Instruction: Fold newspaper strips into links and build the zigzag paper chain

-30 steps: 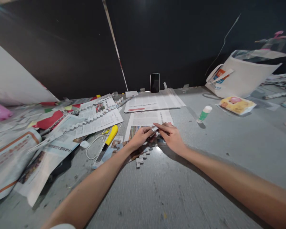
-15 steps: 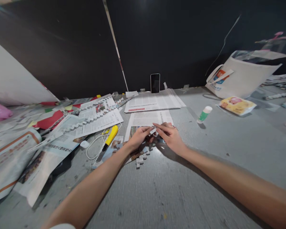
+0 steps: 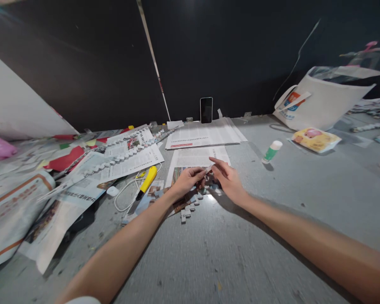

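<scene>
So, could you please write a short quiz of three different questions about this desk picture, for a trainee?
1. True or false: the yellow utility knife lies to the left of the left hand.
2. Multiple choice: what does the left hand pinch at its fingertips? A) the glue stick B) a small folded paper strip C) the phone
3. Fill in: the white bag stands at the far ____ of the table.

Key:
1. True.
2. B. The right hand is beside the strip, fingers spread; whether it touches the strip cannot be told.
3. Right.
</scene>
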### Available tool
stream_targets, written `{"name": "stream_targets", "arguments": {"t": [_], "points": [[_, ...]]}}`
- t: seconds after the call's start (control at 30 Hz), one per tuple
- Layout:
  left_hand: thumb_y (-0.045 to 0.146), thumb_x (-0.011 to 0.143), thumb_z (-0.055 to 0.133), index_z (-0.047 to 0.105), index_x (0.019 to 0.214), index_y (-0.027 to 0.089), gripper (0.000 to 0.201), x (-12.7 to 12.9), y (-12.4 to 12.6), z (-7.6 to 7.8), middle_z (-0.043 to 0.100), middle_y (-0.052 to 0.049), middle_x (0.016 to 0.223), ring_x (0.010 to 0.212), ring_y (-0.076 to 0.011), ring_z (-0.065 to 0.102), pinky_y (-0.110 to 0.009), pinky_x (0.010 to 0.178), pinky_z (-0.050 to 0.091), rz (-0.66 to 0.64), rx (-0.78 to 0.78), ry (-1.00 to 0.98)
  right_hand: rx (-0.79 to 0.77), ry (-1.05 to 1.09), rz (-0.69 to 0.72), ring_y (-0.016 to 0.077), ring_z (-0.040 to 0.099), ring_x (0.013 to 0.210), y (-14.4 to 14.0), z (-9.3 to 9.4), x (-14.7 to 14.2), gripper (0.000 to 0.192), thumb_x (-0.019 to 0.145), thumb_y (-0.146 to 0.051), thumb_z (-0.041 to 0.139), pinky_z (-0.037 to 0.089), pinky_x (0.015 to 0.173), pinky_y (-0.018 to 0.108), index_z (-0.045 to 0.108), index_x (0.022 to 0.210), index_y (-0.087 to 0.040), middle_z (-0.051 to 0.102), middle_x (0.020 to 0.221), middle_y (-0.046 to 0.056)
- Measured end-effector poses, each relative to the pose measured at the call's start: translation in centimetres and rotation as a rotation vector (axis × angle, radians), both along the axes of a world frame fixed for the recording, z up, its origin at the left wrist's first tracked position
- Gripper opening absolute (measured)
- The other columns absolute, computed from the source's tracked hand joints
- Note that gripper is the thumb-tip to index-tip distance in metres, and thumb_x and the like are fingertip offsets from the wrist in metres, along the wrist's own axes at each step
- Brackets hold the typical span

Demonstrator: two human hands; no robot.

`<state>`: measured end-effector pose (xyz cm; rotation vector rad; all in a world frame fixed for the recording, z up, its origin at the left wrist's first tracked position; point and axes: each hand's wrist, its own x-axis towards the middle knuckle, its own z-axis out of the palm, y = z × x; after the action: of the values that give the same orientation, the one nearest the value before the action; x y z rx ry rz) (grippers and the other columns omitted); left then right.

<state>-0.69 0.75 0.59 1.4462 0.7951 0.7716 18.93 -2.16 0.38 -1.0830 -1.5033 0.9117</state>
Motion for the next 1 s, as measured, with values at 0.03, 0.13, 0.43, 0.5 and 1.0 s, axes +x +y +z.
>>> {"name": "stream_targets", "arguments": {"t": [0.03,0.13,0.43,0.5,1.0], "points": [[0.066,0.090,0.071,0.067,0.086,0.015,0.051,0.01,0.01,0.00,0.062,-0.001,0.065,0.057,-0.0114,0.055,-0.026,0.061,0.045,-0.001,0.005,0.006,-0.039,0.036,0.002,0.0217,0.064,0.081,0.01,0.08,-0.02,0.046,0.101,-0.059,0.057,0.053,0.074,0.036,0.072,0.124,-0.023,0.069,0.091,0.006],[0.067,0.090,0.071,0.067,0.087,0.015,0.052,0.01,0.01,0.00,0.063,-0.002,0.066,0.056,-0.0112,0.055,-0.026,0.060,0.045,-0.005,0.009,0.014,-0.077,0.060,-0.003,0.0200,0.061,0.074,0.11,0.19,-0.06,0.045,0.097,-0.064,0.060,0.050,0.069,0.033,0.070,0.091,-0.021,0.067,0.080,0.005],[0.063,0.088,0.075,0.070,0.091,0.014,0.049,-0.03,-0.17,0.14,0.058,-0.001,0.067,0.059,-0.0111,0.052,-0.025,0.057,0.040,0.025,0.027,-0.008,-0.049,0.003,-0.009,0.0165,0.052,0.062,0.37,-0.32,0.08,0.048,0.094,-0.067,0.064,0.039,0.059,0.030,0.071,0.087,-0.020,0.062,0.069,0.001],[0.060,0.088,0.075,0.070,0.091,0.014,0.046,-0.04,-0.25,0.26,0.058,-0.001,0.067,0.060,-0.0112,0.051,-0.025,0.058,0.040,0.026,0.034,-0.013,-0.036,-0.010,-0.015,0.0165,0.052,0.063,0.35,-0.31,0.08,0.047,0.094,-0.066,0.065,0.040,0.060,0.030,0.071,0.087,-0.020,0.063,0.070,0.001],[0.062,0.087,0.074,0.071,0.093,0.014,0.048,0.23,-0.14,-0.08,0.057,0.000,0.064,0.058,-0.0116,0.049,-0.027,0.059,0.039,0.123,0.075,-0.008,0.003,0.018,-0.074,0.0186,0.058,0.067,0.18,-0.51,0.01,0.044,0.094,-0.062,0.066,0.045,0.062,0.031,0.068,0.081,-0.021,0.066,0.074,0.004]]}}
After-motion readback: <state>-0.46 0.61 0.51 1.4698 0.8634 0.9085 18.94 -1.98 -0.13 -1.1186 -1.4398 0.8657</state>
